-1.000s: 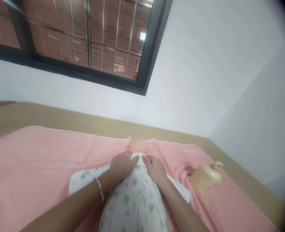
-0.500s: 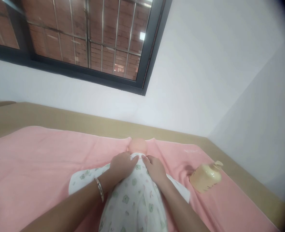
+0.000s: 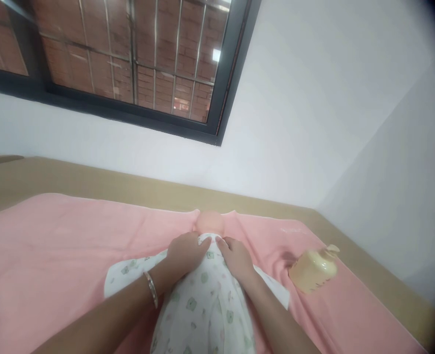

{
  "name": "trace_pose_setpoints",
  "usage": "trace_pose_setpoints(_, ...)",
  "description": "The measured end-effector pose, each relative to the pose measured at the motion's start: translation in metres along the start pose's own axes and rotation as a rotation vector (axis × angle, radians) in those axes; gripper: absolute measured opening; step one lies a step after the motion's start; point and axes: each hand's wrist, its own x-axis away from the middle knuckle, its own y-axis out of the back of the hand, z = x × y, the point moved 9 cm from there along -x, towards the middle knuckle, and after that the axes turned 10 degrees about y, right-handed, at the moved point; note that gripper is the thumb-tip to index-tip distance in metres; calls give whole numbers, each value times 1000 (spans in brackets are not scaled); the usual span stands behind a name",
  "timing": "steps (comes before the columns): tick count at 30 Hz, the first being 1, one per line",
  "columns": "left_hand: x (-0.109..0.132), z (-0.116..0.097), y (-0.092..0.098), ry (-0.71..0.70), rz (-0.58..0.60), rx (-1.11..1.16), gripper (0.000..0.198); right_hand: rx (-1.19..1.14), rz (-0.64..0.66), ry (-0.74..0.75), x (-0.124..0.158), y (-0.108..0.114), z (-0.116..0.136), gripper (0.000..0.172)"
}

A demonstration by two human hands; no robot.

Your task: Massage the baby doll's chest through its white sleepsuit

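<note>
A doll lies on a pink blanket (image 3: 73,250), with its smooth, rounded flesh-coloured head (image 3: 210,222) at the far end. Its body is covered by a white baby garment (image 3: 204,307) printed with small green figures, the sleeves spread out to both sides. My left hand (image 3: 186,251), a silver bangle on its wrist, grips the garment's neckline from the left, thumb on top. From the right, my right hand (image 3: 236,255) pinches the same neckline, its thumb close to the other one. The fingers of both hands are partly hidden.
To the right on the blanket lies a pale yellow bottle (image 3: 313,270), tilted. A wooden border (image 3: 129,184) runs behind the blanket. Beyond it are white walls (image 3: 295,98) and a dark-framed window (image 3: 136,110) with metal bars outside.
</note>
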Motion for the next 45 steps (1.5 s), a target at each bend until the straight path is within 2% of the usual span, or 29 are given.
trace_pose_setpoints(16,3,-4,1,-16,2,-23,51,30,36,-17,0,0,2,62)
trace_pose_setpoints(18,6,-5,4,-13,-29,-65,50,53,60,-41,1,3,5,62)
trace_pose_setpoints(22,11,-12,15,-38,-188,-230,45,203,127,-31,18,18,28,54)
trace_pose_setpoints(25,16,-19,22,-84,-261,-308,43,249,160,73,40,28,59,40)
trace_pose_setpoints(28,29,-26,20,-112,-240,-390,43,133,157,181,48,32,78,37)
trace_pose_setpoints(33,58,-41,13,-117,-227,-490,36,13,208,10,23,21,42,48)
trace_pose_setpoints(36,53,-37,17,-108,-198,-437,40,7,230,-5,19,15,38,53)
trace_pose_setpoints(38,40,-31,20,-130,-113,-337,43,57,177,52,26,19,49,49)
trace_pose_setpoints(41,25,-21,13,-147,112,-151,40,130,105,153,39,24,69,40)
trace_pose_setpoints(42,24,-20,12,-151,127,-142,39,137,102,161,39,23,70,40)
trace_pose_setpoints(45,34,-27,13,-165,-43,-301,31,107,147,83,28,18,54,43)
